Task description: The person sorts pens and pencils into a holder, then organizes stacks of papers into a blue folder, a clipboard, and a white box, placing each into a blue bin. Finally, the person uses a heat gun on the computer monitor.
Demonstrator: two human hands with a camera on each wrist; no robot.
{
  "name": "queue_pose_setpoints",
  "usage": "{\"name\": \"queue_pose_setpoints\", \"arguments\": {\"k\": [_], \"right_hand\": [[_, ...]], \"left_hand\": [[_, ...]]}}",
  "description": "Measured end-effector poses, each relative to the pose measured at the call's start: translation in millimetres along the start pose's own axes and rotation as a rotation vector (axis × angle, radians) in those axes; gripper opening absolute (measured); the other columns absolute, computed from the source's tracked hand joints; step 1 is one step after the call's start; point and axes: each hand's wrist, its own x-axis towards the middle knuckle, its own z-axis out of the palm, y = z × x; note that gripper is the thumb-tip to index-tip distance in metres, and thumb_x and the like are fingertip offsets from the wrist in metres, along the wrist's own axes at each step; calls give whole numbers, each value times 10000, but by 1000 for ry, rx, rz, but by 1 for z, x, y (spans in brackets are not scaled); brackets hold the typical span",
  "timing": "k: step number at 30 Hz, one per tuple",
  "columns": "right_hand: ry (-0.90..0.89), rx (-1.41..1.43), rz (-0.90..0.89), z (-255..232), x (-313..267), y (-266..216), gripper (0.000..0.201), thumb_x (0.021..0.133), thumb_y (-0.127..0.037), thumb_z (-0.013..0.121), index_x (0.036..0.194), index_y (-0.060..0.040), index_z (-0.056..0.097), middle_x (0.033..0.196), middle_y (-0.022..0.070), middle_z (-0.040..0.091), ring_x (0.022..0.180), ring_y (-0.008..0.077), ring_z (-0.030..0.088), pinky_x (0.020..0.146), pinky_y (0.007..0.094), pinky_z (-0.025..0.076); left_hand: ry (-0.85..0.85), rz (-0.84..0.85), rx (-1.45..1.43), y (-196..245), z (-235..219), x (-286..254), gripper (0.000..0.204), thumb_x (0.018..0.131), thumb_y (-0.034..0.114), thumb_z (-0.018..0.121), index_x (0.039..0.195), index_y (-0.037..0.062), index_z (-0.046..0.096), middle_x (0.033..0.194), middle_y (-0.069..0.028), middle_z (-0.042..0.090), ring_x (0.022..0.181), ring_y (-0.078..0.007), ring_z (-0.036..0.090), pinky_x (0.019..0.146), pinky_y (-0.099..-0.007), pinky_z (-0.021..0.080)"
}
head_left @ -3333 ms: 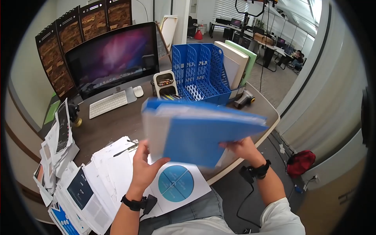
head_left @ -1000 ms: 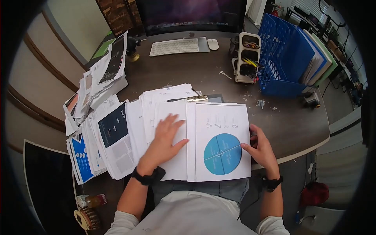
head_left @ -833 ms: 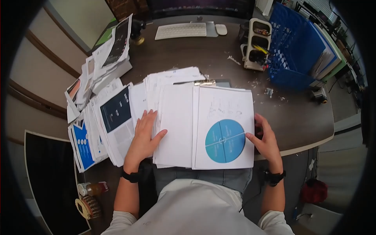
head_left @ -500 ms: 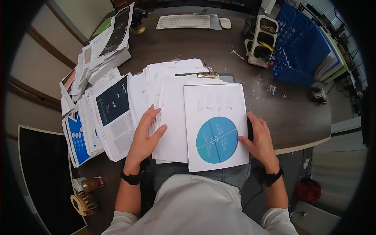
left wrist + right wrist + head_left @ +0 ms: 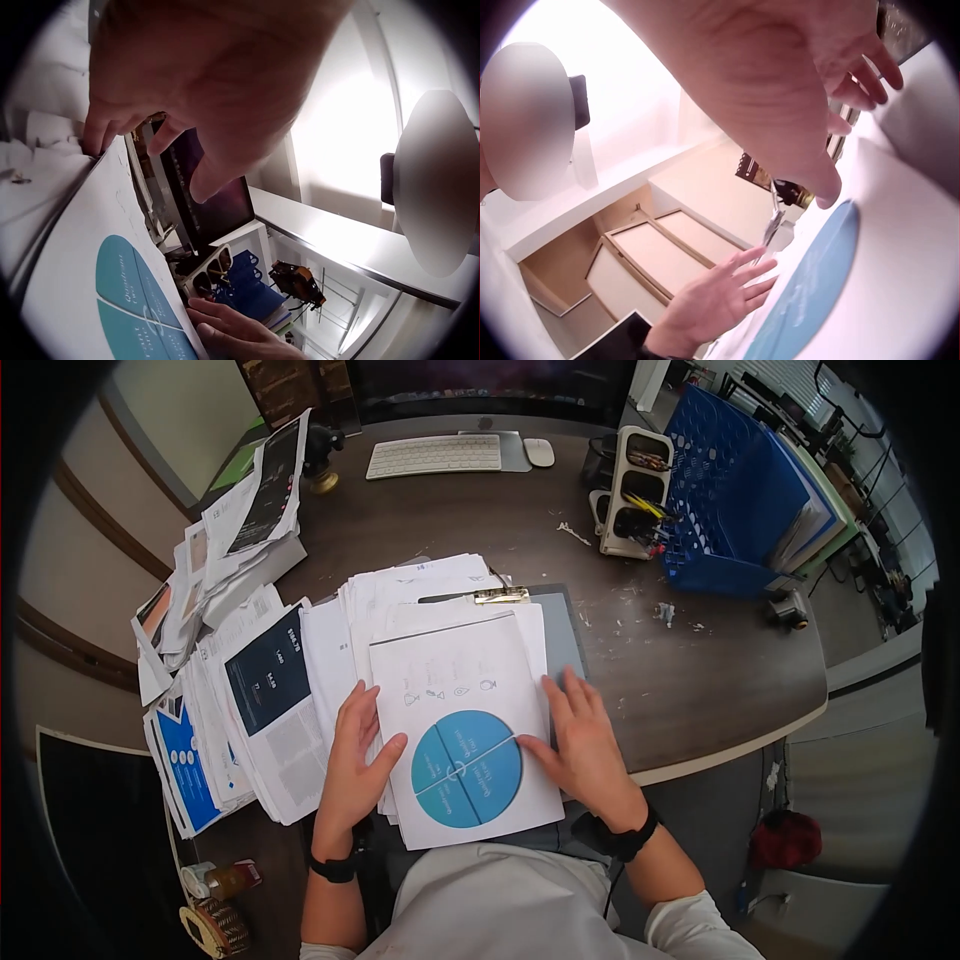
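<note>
A white printed sheet (image 5: 440,660) with a blue four-part circle (image 5: 467,769) lies slightly tilted on other papers in front of the person. At its left edge, the left hand (image 5: 355,765) has its fingers extended and its thumb pointing over the paper. The right hand (image 5: 590,760) is at the right edge, fingers fairly straight, with the thumb reaching over the sheet to the circle's rim. In the left wrist view, the left fingertips (image 5: 94,135) meet the paper's edge. Beneath the sheets, a grey clipboard (image 5: 562,622) shows, its metal clip (image 5: 502,596) at the top.
Loose paper piles (image 5: 285,735) spread along the left. A keyboard (image 5: 435,456), mouse (image 5: 539,452) and monitor (image 5: 490,395) stand at the back. The pen holder (image 5: 637,490) and blue file rack (image 5: 700,565) are at the back right. Paper scraps (image 5: 665,613) lie on the desk.
The blue folder, held in both hands earliest, now stands in the rack. The sheet with the circle has slid left over the other papers, the right hand moving along with it.
</note>
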Motion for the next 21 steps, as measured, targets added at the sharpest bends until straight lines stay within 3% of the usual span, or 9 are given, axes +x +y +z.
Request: {"name": "queue_pose_setpoints", "arguments": {"k": [5, 7, 9, 10, 11, 13, 15, 18, 21], "right_hand": [[-39, 349, -19, -2, -7, -2, 705, 840, -226, 795, 1412, 41, 480, 1512, 349, 364, 1329, 506, 410, 1123, 483, 377], [-10, 264, -15, -2, -6, -4, 741, 840, -211, 801, 1451, 10, 444, 1531, 325, 362, 1303, 459, 474, 1079, 475, 432], [-2, 645, 194, -4, -4, 6, 807, 836, -165, 808, 1492, 9, 372, 1485, 284, 434, 1249, 365, 554, 980, 427, 512], [18, 786, 255, -2, -4, 15, 814, 847, -127, 806, 1497, 17, 337, 1403, 226, 503, 1095, 244, 643, 864, 348, 557], [12, 788, 248, -6, -6, 19, 814, 847, -127, 806, 1497, 17, 337, 1403, 226, 503, 1095, 244, 643, 864, 348, 557], [-172, 1216, 542, -12, -15, 26, 787, 856, -110, 805, 1482, 18, 345, 1296, 158, 566, 966, 169, 664, 809, 299, 556], [-205, 1181, 562, -4, -24, 32, 661, 883, -123, 786, 1419, 34, 433, 1153, 130, 660, 862, 126, 673, 788, 285, 558], [-343, 902, 307, -8, -23, 22, 408, 893, -147, 768, 1243, 17, 635, 861, 97, 740, 802, 155, 695, 785, 305, 558], [-318, 813, 238, -13, -11, 12, 447, 859, -161, 779, 1254, -2, 642, 1136, 183, 703, 967, 277, 693, 889, 367, 542]], "left_hand": [[48, -100, -379, 12, 6, -10, 713, 963, 118, 658, 1542, 9, 258, 1589, -226, 249, 1424, -354, 393, 1098, -447, 442], [75, -157, -447, 14, 4, -10, 750, 975, 116, 639, 1568, 39, 187, 1562, -234, 273, 1361, -353, 463, 1029, -435, 503], [80, -210, -484, 24, -2, -12, 761, 976, 147, 639, 1574, 69, 177, 1547, -215, 311, 1343, -336, 491, 1019, -449, 506], [83, -270, -525, 27, -4, -14, 771, 977, 177, 640, 1581, 99, 167, 1533, -197, 348, 1325, -319, 519, 1008, -462, 510], [93, -269, -524, 25, -4, -16, 771, 977, 177, 640, 1581, 99, 167, 1533, -197, 348, 1325, -319, 519, 1008, -462, 510], [-142, -387, -737, 19, -1, -25, 820, 982, 120, 627, 1591, 97, 79, 1498, -211, 400, 1256, -277, 564, 918, -405, 566], [-96, -406, -664, 24, 20, -33, 743, 990, 132, 636, 1571, 49, 179, 1435, -185, 496, 1241, -222, 563, 928, -365, 547], [-357, -269, -368, 26, 28, -37, 452, 992, 124, 645, 1379, -62, 503, 1276, -136, 635, 1149, -161, 587, 929, -290, 501], [-231, -239, -209, 28, 21, -36, 373, 992, 110, 637, 1310, -69, 564, 1201, -119, 676, 1090, -145, 609, 934, -293, 499]]}}
